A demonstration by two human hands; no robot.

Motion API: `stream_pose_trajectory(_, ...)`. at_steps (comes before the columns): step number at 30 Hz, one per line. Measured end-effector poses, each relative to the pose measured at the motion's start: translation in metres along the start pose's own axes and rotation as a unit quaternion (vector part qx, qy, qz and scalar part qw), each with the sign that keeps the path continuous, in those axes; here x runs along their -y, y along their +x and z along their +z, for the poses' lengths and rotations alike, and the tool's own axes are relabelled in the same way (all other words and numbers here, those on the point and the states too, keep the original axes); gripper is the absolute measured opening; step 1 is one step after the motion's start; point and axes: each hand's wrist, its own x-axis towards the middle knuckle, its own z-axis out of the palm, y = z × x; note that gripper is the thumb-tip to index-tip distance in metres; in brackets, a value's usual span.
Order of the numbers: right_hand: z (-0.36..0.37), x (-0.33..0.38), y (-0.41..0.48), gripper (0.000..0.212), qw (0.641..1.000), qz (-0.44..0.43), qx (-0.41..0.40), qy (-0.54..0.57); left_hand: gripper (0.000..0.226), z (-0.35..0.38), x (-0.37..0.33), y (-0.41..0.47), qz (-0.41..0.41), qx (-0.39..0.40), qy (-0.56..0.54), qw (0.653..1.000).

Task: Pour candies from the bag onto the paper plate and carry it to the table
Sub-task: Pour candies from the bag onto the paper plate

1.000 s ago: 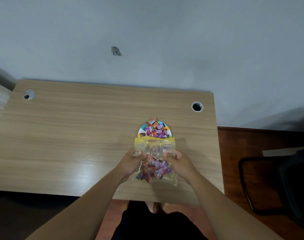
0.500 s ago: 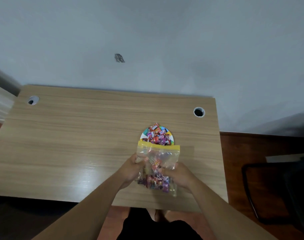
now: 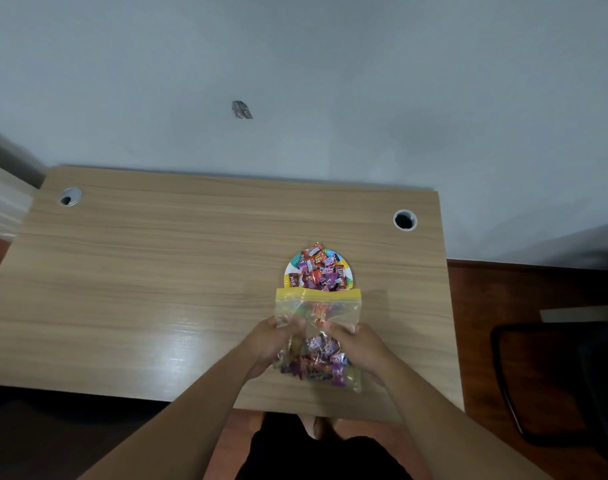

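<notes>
I grip the clear candy bag (image 3: pixel 318 336) at mid-frame, my left hand (image 3: pixel 273 342) and right hand (image 3: pixel 359 346) each pinching a side, its yellow mouth at the paper plate (image 3: pixel 290 271) just above. Since a second ago, candies (image 3: pixel 318 268) heap higher on the plate, and fewer fill the bag on the wooden desk (image 3: pixel 157 271).

We see a bench (image 3: pixel 157 289) of pale wood-grain laminate with a soft sheen, a clear glossy plastic bag (image 3: pixel 318 313) edged in yellow, shiny candy wrappers (image 3: pixel 316 268), and a matt grey wall (image 3: pixel 330 81).
</notes>
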Motion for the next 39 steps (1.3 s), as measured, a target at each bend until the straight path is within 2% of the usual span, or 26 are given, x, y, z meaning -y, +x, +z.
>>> stream_pose_trajectory(3, -0.003, 0.002, 0.003, 0.065, 1.0, 0.002, -0.005, -0.004, 0.037, 0.0, 0.0, 0.001, -0.008, -0.001, -0.025, 1.0)
stream_pose_trajectory(8, -0.003, 0.011, 0.005, 0.037, 1.0, -0.009, -0.026, 0.002, 0.03, -0.001, 0.001, 0.008, -0.018, -0.014, -0.03, 0.999)
stream_pose_trajectory(16, 0.0, 0.024, 0.008, 0.032, 0.998, -0.011, -0.051, 0.028, 0.049, 0.001, -0.002, 0.021, -0.01, -0.053, -0.011, 0.999)
stream_pose_trajectory(24, -0.004, 0.023, 0.01, 0.029, 0.999, 0.0, -0.03, 0.028, 0.04, -0.002, -0.008, 0.016, -0.011, -0.038, -0.004, 0.999)
stream_pose_trajectory(28, -0.007, 0.021, 0.007, 0.019, 0.999, 0.001, -0.027, 0.032, 0.048, 0.0, -0.013, 0.004, 0.026, 0.003, -0.048, 0.998)
stream_pose_trajectory(30, -0.012, 0.023, 0.005, 0.017, 0.999, -0.01, -0.018, 0.036, 0.044, 0.0, -0.019, -0.005, 0.055, 0.003, -0.065, 0.996)
stream_pose_trajectory(33, -0.022, 0.031, 0.002, 0.035, 0.999, -0.03, -0.013, 0.04, 0.035, -0.002, -0.03, -0.016, 0.099, -0.01, -0.092, 0.991)
stream_pose_trajectory(35, -0.031, 0.04, 0.001, 0.038, 0.997, -0.057, -0.019, 0.041, 0.034, -0.005, -0.039, -0.021, 0.127, -0.013, -0.109, 0.986)
stream_pose_trajectory(39, -0.053, 0.072, -0.002, 0.022, 0.992, -0.117, -0.043, 0.036, 0.034, -0.016, -0.068, -0.028, 0.175, -0.036, -0.118, 0.977)
